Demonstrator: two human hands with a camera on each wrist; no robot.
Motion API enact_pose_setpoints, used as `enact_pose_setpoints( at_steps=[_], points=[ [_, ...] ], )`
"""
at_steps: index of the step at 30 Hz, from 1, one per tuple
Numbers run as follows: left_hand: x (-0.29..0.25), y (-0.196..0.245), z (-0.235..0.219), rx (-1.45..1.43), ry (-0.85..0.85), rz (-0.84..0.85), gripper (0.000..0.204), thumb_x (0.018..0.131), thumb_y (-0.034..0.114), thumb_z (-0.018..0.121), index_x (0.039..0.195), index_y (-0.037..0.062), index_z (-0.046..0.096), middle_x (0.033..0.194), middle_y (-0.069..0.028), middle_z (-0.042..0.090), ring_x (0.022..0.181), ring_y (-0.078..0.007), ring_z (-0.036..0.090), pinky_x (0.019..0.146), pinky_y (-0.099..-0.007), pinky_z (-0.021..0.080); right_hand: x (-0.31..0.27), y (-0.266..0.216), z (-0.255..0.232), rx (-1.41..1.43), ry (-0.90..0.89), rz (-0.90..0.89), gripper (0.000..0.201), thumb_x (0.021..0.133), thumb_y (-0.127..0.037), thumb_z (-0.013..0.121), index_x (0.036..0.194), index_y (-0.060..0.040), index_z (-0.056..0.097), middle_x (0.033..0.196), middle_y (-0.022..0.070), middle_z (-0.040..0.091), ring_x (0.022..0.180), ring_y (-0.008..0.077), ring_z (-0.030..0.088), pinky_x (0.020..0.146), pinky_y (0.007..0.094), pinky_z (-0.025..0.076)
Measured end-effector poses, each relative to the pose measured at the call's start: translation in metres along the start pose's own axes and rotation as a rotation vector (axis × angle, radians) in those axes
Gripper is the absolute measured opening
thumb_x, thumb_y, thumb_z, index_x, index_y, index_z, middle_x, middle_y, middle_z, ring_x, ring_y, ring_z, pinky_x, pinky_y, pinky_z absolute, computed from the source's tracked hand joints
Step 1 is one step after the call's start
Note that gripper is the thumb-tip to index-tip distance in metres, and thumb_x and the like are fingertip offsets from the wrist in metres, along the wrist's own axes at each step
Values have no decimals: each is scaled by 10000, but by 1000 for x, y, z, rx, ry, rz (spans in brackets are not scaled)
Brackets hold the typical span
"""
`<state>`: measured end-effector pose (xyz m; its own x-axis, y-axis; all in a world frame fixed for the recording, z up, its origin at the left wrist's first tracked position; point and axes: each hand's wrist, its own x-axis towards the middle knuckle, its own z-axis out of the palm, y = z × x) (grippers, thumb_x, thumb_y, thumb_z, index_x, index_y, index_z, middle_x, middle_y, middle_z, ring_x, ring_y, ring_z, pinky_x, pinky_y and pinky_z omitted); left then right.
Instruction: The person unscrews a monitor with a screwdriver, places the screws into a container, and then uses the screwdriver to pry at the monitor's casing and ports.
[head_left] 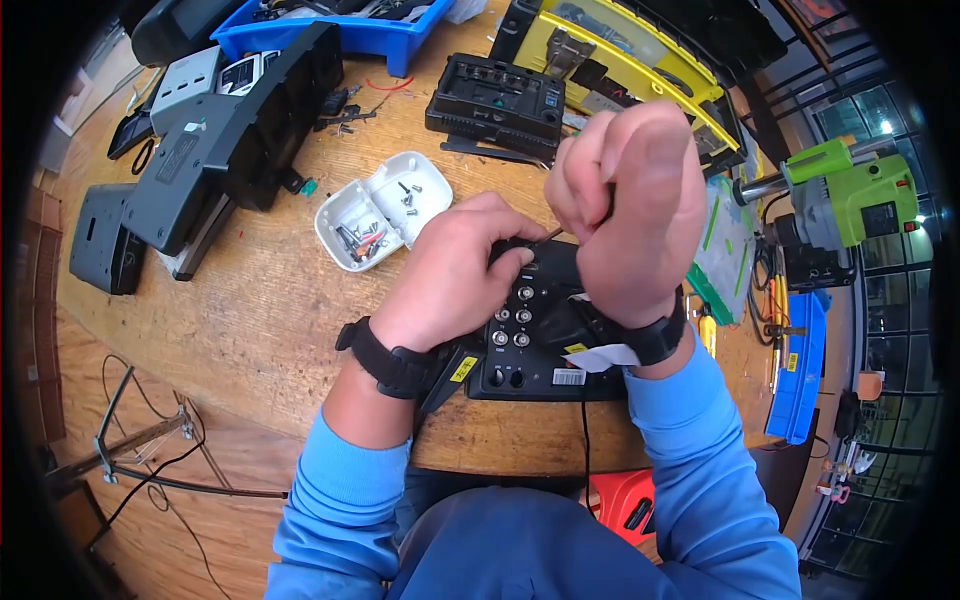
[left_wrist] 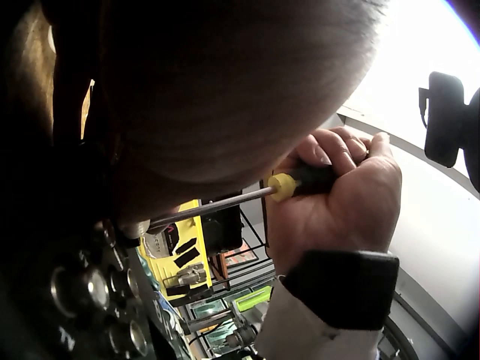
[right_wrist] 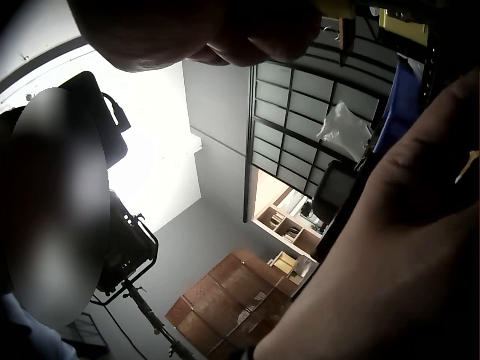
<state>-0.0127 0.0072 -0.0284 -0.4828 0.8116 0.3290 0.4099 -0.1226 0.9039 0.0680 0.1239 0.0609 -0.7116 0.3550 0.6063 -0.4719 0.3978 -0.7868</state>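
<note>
In the head view, a black device with several round metal sockets lies on the wooden table in front of me. My right hand grips a screwdriver above the device's far side. Its black handle with a yellow collar and its long metal shaft show in the left wrist view. My left hand rests over the device's left side, thumb and forefinger brought together around the lower end of the shaft. What lies under the tip is hidden by these fingers.
A white case with small screws stands open left of the device. Black housings lie at the left, another black unit behind. A blue bin, a yellow organizer and a green power tool stand around. A cable hangs in front.
</note>
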Motion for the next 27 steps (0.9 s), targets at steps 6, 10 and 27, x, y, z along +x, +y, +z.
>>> enact_pose_setpoints(
  at_steps=[6, 10, 27],
  points=[
    [0, 6, -2, 58, -58, -63, 213, 907, -31, 757, 1119, -4, 758, 1081, -121, 721, 1056, -263, 705, 939, -347, 543, 15, 1, -30, 281, -273, 130, 395, 1144, -335, 412, 831, -96, 430, 851, 75, 500, 732, 160, 445, 708, 312, 404],
    [0, 7, -2, 67, -67, -106, 215, 905, -37, 761, 1118, -8, 757, 1070, -112, 715, 1038, -253, 699, 931, -341, 540, 15, 0, -23, 182, -263, 175, 357, 1140, -334, 419, 907, -73, 492, 847, 72, 499, 739, 170, 469, 705, 307, 414],
    [2, 1, 0, 9, -18, -27, 208, 880, -5, 758, 1084, 26, 781, 990, -161, 696, 980, -356, 690, 880, -417, 546, 17, -1, -40, 578, -416, 384, 369, 983, -322, 490, 721, -64, 467, 635, 42, 500, 592, 131, 430, 593, 277, 338]
  ],
)
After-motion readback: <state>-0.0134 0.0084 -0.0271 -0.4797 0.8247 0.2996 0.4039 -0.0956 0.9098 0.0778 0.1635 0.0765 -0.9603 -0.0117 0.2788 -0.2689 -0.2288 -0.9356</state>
